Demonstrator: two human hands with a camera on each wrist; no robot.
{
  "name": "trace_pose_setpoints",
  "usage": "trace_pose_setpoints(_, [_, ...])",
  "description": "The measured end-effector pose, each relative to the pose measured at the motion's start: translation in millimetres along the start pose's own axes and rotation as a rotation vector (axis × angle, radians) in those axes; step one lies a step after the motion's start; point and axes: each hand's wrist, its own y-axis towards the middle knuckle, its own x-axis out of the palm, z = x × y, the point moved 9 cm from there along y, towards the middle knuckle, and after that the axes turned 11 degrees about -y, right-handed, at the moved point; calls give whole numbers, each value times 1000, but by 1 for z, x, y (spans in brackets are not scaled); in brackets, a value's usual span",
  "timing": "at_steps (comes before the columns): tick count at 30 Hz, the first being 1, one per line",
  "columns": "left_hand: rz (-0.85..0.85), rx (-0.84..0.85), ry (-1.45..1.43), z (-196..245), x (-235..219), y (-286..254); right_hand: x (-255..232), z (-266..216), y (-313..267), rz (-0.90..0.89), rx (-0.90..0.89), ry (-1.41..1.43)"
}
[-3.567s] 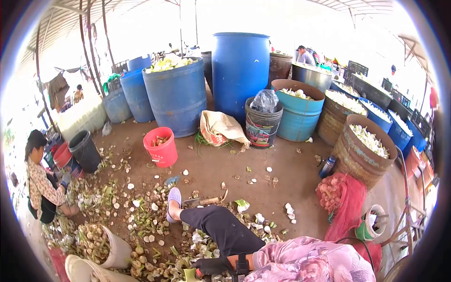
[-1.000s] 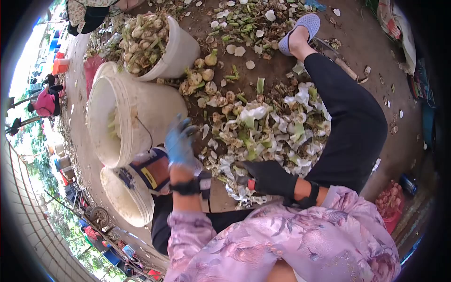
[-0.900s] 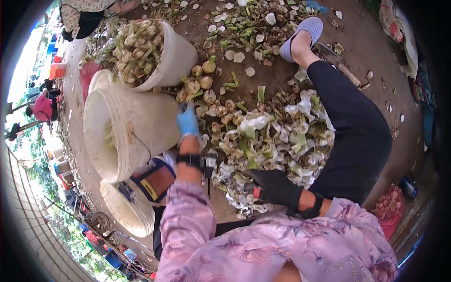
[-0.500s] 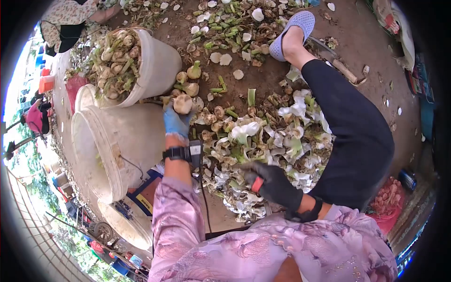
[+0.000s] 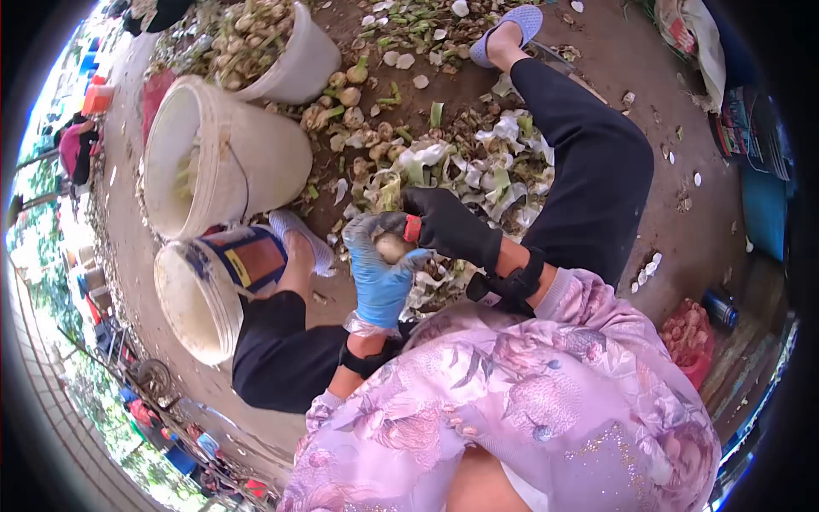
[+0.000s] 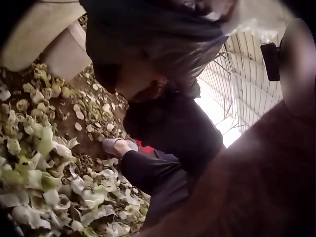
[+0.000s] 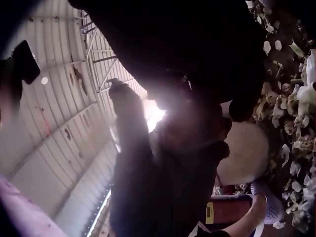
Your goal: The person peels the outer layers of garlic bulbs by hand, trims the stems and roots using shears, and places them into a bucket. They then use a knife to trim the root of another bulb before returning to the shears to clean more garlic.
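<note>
In the head view my left hand (image 5: 378, 277), in a blue glove, holds a pale round bulb (image 5: 392, 247) in front of my knees. My right hand (image 5: 456, 229), in a black glove, bends over the bulb from the other side, with a small red-handled tool (image 5: 412, 228) at its fingers. The tool's working end is hidden, and I cannot tell its kind. Pale peelings (image 5: 418, 162) stick out beyond the hands. In the left wrist view a gloved hand (image 6: 153, 54) fills the top; the right wrist view is mostly dark glove (image 7: 182, 64).
A white bucket (image 5: 264, 158) lies tipped left of me, with a smaller bucket (image 5: 183, 299) nearer. Another bucket (image 5: 307, 60) spills unpeeled bulbs (image 5: 252, 38) behind it. Peelings (image 5: 503, 183) cover the ground between my legs. A red net bag (image 5: 689, 341) and blue bottle (image 5: 719, 309) stand right.
My left hand reached to the loose bulbs beside the bucket, took one and brought it back toward me. My right hand moved up and left, and both hands now meet at the bulb.
</note>
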Motion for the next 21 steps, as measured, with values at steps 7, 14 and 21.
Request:
trace_pose_setpoints(7, [113, -45, -152, 12, -21, -21, 6, -37, -23, -266, 85, 348])
trace_pose_setpoints(14, [76, -41, -96, 25, -12, -10, -7, -22, -27, -38, -1, 306])
trace_pose_setpoints(21, [-42, -783, -1081, -21, 10, -26, 9, 3, -40, -274, 181, 975])
